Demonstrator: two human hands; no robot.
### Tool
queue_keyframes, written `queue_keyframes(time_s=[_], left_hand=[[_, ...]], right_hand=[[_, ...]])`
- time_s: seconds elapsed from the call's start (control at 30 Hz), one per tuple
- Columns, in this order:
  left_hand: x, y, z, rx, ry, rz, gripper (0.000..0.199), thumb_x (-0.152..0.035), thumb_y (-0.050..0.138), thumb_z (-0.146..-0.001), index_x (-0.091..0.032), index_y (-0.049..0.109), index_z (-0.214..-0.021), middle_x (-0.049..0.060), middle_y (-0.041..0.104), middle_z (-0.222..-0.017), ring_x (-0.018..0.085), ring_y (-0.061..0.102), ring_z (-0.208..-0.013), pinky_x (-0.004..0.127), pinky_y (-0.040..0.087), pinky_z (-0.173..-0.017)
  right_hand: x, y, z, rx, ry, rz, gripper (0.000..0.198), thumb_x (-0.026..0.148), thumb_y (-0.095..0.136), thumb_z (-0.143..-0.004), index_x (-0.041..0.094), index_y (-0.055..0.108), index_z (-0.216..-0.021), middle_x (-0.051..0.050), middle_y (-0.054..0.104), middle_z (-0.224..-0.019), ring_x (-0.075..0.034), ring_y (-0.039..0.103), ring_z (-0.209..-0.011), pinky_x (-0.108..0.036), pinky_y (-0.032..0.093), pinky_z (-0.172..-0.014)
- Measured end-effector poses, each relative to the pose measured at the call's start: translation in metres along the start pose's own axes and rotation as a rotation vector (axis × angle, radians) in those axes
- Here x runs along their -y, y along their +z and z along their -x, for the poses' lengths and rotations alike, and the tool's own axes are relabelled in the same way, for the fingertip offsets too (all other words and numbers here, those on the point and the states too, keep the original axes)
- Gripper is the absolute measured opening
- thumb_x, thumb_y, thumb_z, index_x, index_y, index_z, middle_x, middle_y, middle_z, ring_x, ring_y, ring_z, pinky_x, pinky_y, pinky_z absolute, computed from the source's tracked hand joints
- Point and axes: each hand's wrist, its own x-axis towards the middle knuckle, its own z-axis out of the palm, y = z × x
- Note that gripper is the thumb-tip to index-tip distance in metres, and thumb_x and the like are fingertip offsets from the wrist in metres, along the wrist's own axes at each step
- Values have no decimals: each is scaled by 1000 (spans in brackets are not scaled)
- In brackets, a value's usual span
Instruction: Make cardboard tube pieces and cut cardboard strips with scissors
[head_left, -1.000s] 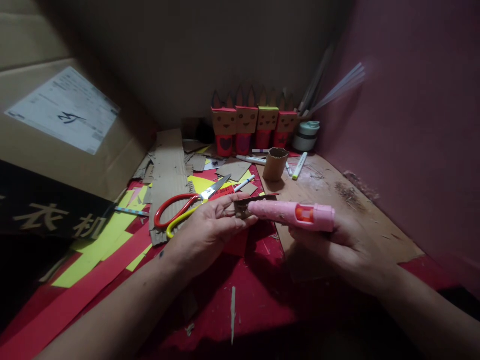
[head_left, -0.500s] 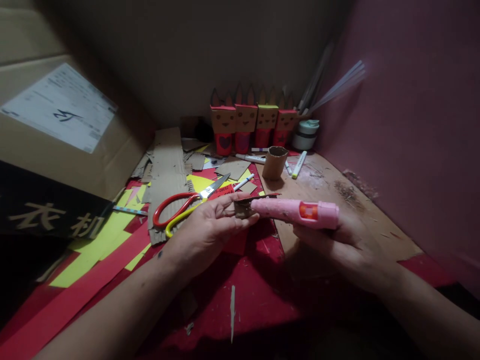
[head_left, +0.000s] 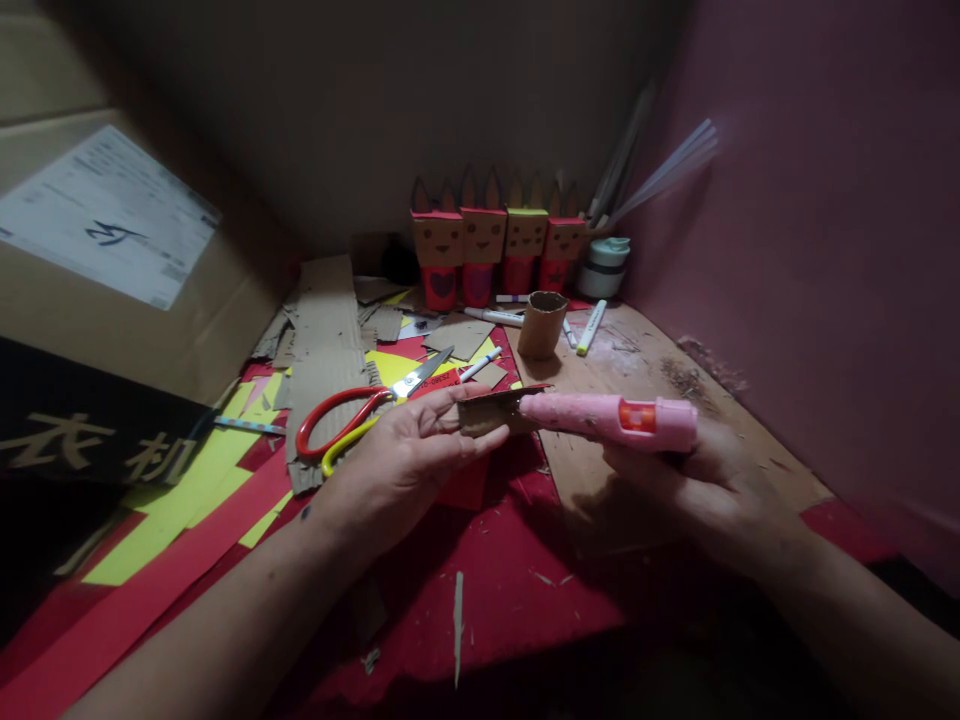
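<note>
My left hand [head_left: 409,455] is closed on a small brown cardboard piece [head_left: 491,412] with a red upper edge, held above the table. In my right hand [head_left: 697,490] is a pink hot glue gun [head_left: 592,416] with an orange part in its body; the fingers wrap round its handle, which is mostly hidden. The gun's nozzle points left and meets the right part of the cardboard piece. Scissors [head_left: 345,415] with red and yellow handles lie half-open just beyond my left hand. Farther back, a cardboard tube [head_left: 543,325] stands upright.
Several box-headed cardboard figures [head_left: 480,240] stand along the back wall beside a pale green jar [head_left: 604,268]. Markers [head_left: 591,328] lie before them. Corrugated cardboard [head_left: 326,330] and yellow paper [head_left: 172,510] cover the left. A large carton [head_left: 135,330] rises at far left.
The glue gun's nozzle has moved slightly right along the cardboard piece, exposing more of it. The whole view has shifted a little, with the background sliding left.
</note>
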Motion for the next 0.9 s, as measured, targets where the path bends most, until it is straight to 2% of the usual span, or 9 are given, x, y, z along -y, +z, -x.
queue_keyframes(time_s=[0.1, 0.2, 0.5, 0.67, 0.9], left_hand=[[-1, 1, 0, 19, 4, 2, 36, -8, 64, -75, -19, 69, -109, 6, 66, -119, 23, 59, -114, 28, 45, -100], [-1, 1, 0, 18, -9, 8, 37, -7, 63, -76, -18, 68, -111, 7, 66, -119, 23, 58, -115, 29, 45, -101], [-6, 3, 0, -70, -79, 29, 36, -6, 69, -70, -16, 71, -104, 9, 68, -114, 26, 61, -111, 30, 46, -99], [-3, 0, -1, -48, -31, 37, 38, -5, 69, -71, -17, 69, -107, 8, 68, -115, 25, 59, -113, 29, 47, -98], [-3, -1, 0, -45, -47, 29, 38, -5, 68, -72, -16, 69, -108, 9, 68, -115, 25, 60, -112, 27, 48, -98]], right_hand=[[-2, -1, 0, -29, -46, -2, 39, 31, 48, -91, 28, 55, -129, -4, 64, -122, -28, 53, -120, -48, 44, -102], [-4, -3, 2, -42, -50, -7, 38, 32, 49, -91, 29, 55, -128, -4, 62, -124, -28, 48, -125, -49, 39, -106], [-8, -9, 7, -65, -50, -43, 37, 30, 48, -91, 31, 56, -127, -2, 60, -127, -27, 45, -128, -51, 37, -108], [-9, -11, 9, -99, -33, -40, 34, 30, 49, -91, 29, 59, -124, -3, 59, -129, -26, 46, -128, -48, 38, -107], [-9, -14, 10, -100, -22, -48, 36, 30, 51, -90, 30, 58, -125, -4, 58, -129, -27, 47, -127, -49, 36, -108]])
